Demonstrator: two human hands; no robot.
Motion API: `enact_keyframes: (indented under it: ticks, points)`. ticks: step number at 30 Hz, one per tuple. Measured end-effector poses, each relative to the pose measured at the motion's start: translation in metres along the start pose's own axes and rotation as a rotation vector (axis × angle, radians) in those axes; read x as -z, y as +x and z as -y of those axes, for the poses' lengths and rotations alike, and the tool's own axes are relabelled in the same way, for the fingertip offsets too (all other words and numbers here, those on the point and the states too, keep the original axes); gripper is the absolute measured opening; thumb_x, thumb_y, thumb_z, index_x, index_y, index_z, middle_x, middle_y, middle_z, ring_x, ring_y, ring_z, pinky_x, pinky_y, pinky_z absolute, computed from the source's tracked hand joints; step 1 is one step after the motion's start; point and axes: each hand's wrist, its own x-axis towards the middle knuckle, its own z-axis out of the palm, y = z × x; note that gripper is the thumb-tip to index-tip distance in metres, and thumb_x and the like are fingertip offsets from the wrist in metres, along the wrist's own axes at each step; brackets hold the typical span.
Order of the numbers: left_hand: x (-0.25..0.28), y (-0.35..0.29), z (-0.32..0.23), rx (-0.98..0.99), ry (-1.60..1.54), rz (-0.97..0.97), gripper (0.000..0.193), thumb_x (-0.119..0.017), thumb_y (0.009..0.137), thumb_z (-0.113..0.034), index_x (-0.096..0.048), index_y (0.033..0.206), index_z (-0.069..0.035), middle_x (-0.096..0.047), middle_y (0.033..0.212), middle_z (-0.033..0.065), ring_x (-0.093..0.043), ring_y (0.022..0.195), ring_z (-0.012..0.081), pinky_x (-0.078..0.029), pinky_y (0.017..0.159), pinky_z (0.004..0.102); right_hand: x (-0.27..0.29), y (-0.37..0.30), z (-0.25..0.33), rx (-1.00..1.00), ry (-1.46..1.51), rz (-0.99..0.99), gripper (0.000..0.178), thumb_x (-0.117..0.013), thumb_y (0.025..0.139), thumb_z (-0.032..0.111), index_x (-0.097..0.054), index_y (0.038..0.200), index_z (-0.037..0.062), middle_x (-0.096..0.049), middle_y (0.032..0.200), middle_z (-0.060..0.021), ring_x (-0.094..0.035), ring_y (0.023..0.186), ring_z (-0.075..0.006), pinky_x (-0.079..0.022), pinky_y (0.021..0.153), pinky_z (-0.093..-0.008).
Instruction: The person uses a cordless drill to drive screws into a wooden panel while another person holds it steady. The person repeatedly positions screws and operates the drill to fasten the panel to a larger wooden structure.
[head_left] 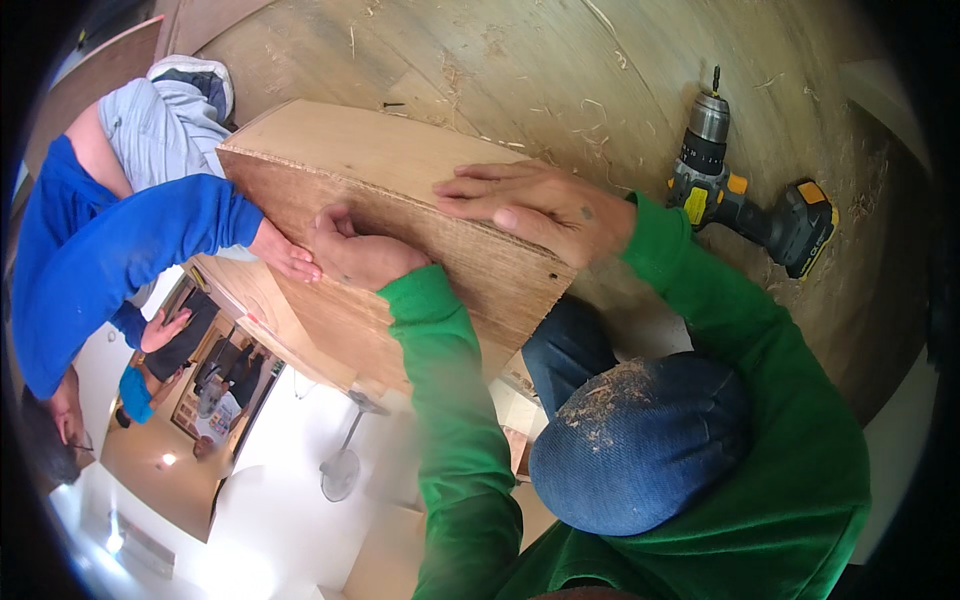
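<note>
A wooden box-like piece made of joined panels lies in front of me, with a pale upper panel [350, 140] meeting a browner side panel [480, 265] along a long edge. My right hand [540, 208] rests flat across that edge, fingers stretched over the pale panel. Against the brown panel is my left hand [362, 250], its fingers curled in; whatever they may hold is hidden. Just left of it, a co-worker's hand [285, 250] in a blue sleeve presses on the same panel. A small dark screw head or hole [553, 275] shows near the panel's right corner.
A cordless drill [705, 165] with a bit fitted lies on the floor at the right. One dark screw [393, 104] lies beyond the box. Wood shavings litter the floor [540, 60]. The co-worker sits close at the left; my jeans-clad knee [640, 440] is near the box.
</note>
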Motion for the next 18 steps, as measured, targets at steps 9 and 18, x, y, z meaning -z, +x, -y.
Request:
enact_keyframes:
  ticks: [9,18]
  points:
    - [-0.008,-0.004,0.003,-0.073,-0.102,0.171,0.026,-0.080,0.090,-0.005,-0.054,0.084,-0.003,-0.058,0.082,0.0030,-0.054,0.078,0.0133,-0.047,0.072,0.0300,0.014,-0.036,0.009,-0.014,0.038,-0.015,0.040,-0.054,0.108,0.019,-0.072,0.138,0.0006,-0.066,0.148,-0.0215,-0.055,0.144,-0.0443,-0.042,0.121,-0.0518]
    - [-0.008,-0.001,0.009,-0.107,0.044,0.113,0.026,-0.080,0.085,-0.008,-0.054,0.085,-0.002,-0.056,0.082,0.0031,-0.052,0.078,0.0149,-0.046,0.072,0.0335,0.060,-0.080,0.059,-0.024,-0.115,-0.025,0.026,-0.056,0.105,0.009,-0.078,0.103,-0.0044,-0.079,0.122,-0.0168,-0.073,0.119,-0.0375,-0.054,0.106,-0.0490]
